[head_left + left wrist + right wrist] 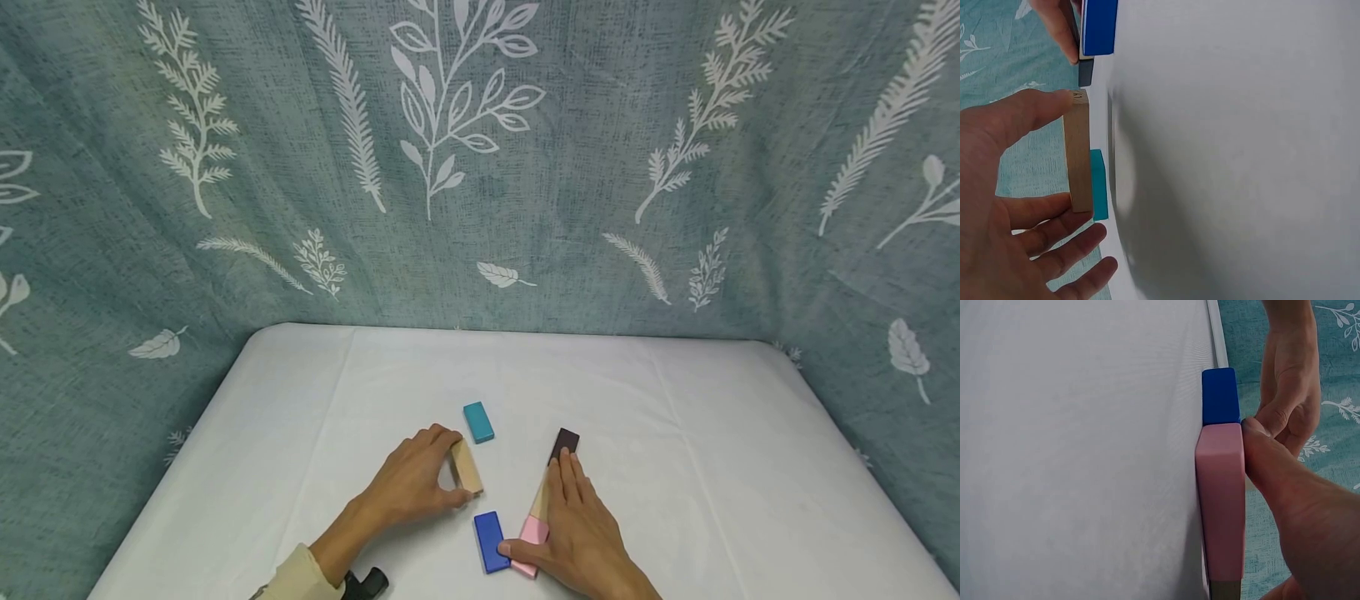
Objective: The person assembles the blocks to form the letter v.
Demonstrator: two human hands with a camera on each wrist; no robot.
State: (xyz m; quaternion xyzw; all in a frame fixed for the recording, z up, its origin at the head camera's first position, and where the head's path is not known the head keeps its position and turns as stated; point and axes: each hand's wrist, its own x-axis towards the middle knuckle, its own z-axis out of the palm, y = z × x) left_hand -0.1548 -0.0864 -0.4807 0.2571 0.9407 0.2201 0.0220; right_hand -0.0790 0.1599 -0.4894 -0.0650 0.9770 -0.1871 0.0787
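Observation:
My left hand [412, 479] pinches a plain wooden block [467, 467] by its two ends, thumb at one and fingertips at the other; the left wrist view shows the same grip. Just beyond it lies a teal block [478, 422]. My right hand [581, 525] rests with straight fingers along a row of blocks: a dark block [564, 443] at the far end, a wooden block [539, 502] partly hidden by the fingers, and a pink block [535, 531] nearest me. Its thumb reaches across the pink block toward a blue block [491, 542] lying left of the row.
A white cloth covers the table [697, 417]. Teal fabric [555, 167] with white leaf prints hangs behind and at both sides. A black strap-like device [366, 585] sits at my left wrist, below the sleeve [300, 575].

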